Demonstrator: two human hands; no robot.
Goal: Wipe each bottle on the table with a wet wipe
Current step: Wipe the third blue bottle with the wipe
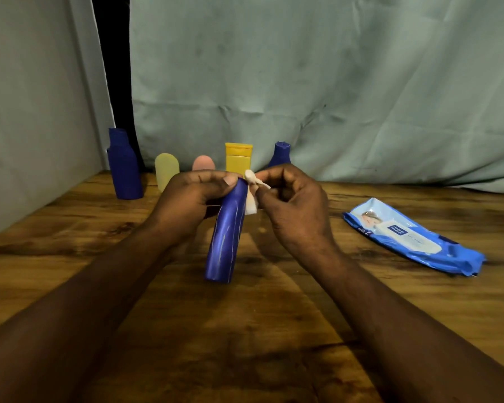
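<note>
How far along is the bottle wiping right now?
Done: a white wet wipe is out. In hand: the left hand grips a long blue plastic bottle, the right hand pinches the wipe against it. Left: five bottles stand behind; whether any are wiped doesn't show.

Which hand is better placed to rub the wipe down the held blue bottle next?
Right. The right hand pinches the wet wipe at the top of the held blue bottle, which the left hand grips.
</note>
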